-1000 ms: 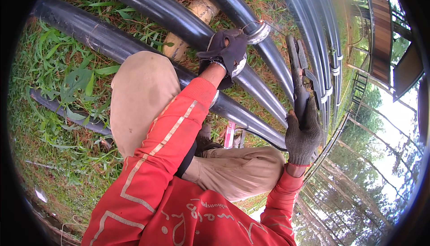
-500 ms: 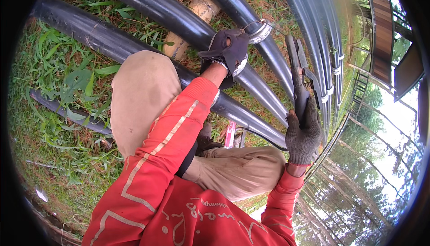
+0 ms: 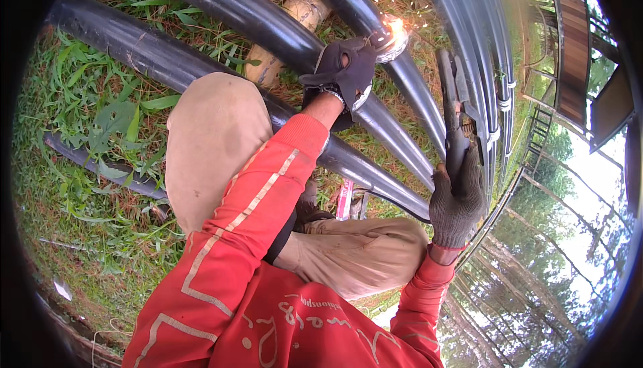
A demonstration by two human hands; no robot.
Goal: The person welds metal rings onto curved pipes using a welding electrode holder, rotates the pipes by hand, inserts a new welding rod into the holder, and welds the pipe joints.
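Observation:
My right hand [image 3: 458,200], in a grey knitted glove, is closed around a dark welding electrode holder [image 3: 454,110] that points away from me. Bright sparks [image 3: 396,29] flare at the pale metal ring [image 3: 394,51] around a black pipe [image 3: 418,100]; the welding rod is lost in the glare. Beside that ring, my left hand [image 3: 345,66] wears a dark, torn glove and rests over the neighbouring black pipe [image 3: 392,133]. Its fingers are bunched in dark cloth, so their grip cannot be made out. Part of another pale ring [image 3: 362,97] shows beside this hand.
A third thick pipe [image 3: 134,39] runs past my knee [image 3: 218,140]. Under the pipes lies a log [image 3: 288,33]. More slender black pipes [image 3: 479,53] curve along the right. A pink-and-white packet [image 3: 344,199] sits by my foot; a dark pipe piece [image 3: 100,167] lies in the grass.
Sparks have lit up at the ring where the thin rod showed before. My left hand has shifted slightly towards that ring. The electrode holder has moved slightly to the right.

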